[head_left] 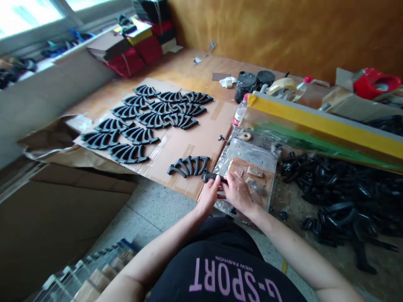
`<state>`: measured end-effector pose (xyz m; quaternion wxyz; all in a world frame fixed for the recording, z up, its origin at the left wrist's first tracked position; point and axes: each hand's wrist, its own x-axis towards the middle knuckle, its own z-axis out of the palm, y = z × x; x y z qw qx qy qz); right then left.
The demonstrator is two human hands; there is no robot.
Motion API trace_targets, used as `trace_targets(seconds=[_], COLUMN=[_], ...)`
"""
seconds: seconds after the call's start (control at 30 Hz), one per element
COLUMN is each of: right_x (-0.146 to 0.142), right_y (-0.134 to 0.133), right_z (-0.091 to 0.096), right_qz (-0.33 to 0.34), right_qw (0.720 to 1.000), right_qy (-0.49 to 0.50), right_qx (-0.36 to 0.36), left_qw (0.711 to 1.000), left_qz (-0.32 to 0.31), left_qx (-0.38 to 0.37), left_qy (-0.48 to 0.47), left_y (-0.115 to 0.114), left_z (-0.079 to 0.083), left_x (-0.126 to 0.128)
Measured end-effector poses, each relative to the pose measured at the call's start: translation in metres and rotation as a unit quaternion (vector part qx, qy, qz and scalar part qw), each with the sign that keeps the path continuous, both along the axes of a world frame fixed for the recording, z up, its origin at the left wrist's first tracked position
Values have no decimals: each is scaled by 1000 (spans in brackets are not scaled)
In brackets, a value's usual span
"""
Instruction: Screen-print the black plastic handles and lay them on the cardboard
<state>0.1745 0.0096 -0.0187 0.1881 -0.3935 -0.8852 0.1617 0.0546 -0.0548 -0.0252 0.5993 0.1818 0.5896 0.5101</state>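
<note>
My left hand (210,193) and my right hand (237,191) meet at the near edge of a cardboard sheet (201,140). Both are closed on a small black curved plastic piece (211,177) held between them. Just beyond the hands lies a fan of black curved pieces (189,165) on the cardboard. Under my right hand is a shiny metal plate (252,153) with brown blocks (252,171) on it.
Several rows of black fan-shaped sets (145,115) cover the far cardboard. A heap of loose black pieces (340,188) lies at right. A yellow and green bar (321,121) runs behind the plate, beside a bottle (239,113). Stacked boxes (135,46) stand at the back.
</note>
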Motion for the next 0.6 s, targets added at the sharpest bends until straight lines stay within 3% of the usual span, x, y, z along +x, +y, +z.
trace_targets(seconds=[0.1,0.2,0.3,0.4,0.6], right_x=[-50,-85,-109,-128,-142], right_y=[-1,25,53,64,52], right_z=[-9,-29,-51,-66,-76], right_qz=[110,101,72,62,37], right_qw=[994,993,984,970,967], right_qy=[-5,-47,-137,-188,-136], right_qx=[-13,-43,-86,-139,-212], left_qw=[990,967,937,928,898], left_qz=[115,147,85,16,-94], left_qx=[-18,-122,-240,-273,-282], left_qy=[74,170,239,253,323], left_y=[-12,-27,-37,-29,33], left_z=[-24,-53,-80,-94,-86], left_x=[-55,-119,-161,-181,-230])
